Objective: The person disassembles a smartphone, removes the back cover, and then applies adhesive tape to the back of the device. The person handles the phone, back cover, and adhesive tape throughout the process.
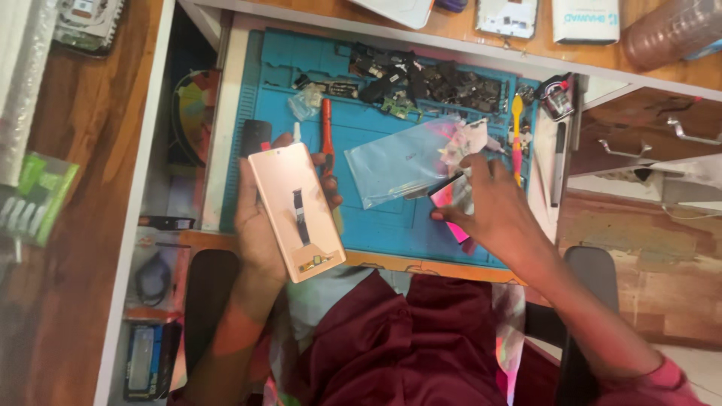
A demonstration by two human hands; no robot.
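Note:
My left hand (259,225) holds a copper-pink phone screen panel (293,210) upright over the near left part of a blue work mat (376,120). A dark flex ribbon runs down the panel's back. My right hand (492,207) rests on the mat to the right and grips a phone with a pink display (450,197). A clear plastic bag (402,162) lies just left of that hand, partly over the phone.
An orange-handled tool (326,128) lies by the left hand. A heap of dark small parts (429,79) fills the mat's far side. A yellow tool (517,124) and a grey pen-shaped tool (558,162) lie at the right edge. Wooden shelves hold boxes and phones.

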